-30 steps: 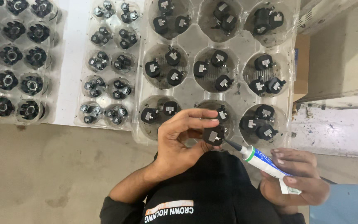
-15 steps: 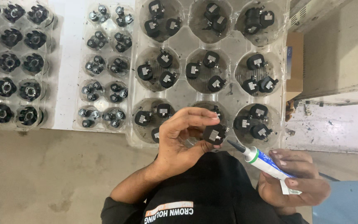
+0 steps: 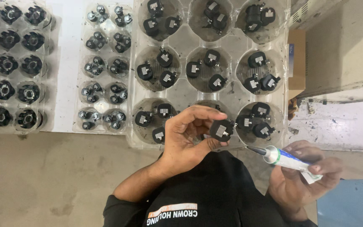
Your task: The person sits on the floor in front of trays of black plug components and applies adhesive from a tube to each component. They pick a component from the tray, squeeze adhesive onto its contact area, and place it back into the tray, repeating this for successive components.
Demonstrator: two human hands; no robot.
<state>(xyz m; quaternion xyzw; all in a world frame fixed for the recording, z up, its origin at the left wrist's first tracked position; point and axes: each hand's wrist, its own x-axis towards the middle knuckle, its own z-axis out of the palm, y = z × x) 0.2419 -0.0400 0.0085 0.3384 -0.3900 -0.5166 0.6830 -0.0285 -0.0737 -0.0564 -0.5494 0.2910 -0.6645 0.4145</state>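
The person's left hand is curled up in front of the big clear tray, with the thumb and fingertips pinching a small black part that has a grey square on its face. That part sits just over the tray's near edge, between the middle and right pockets of the closest row. The right hand is off to the right of the tray's near corner, fingers closed around a white tube with a green band and a dark pointed nozzle. The nozzle tip aims toward the held part and stops just short of it, not touching.

The tray has 9 round pockets, each with 2 or 3 more black parts of the same kind. To the left of it lies a smaller clear tray of tiny black pieces, and further left a third tray of black round pieces. Right of the big tray, a brown cardboard box touches its side.
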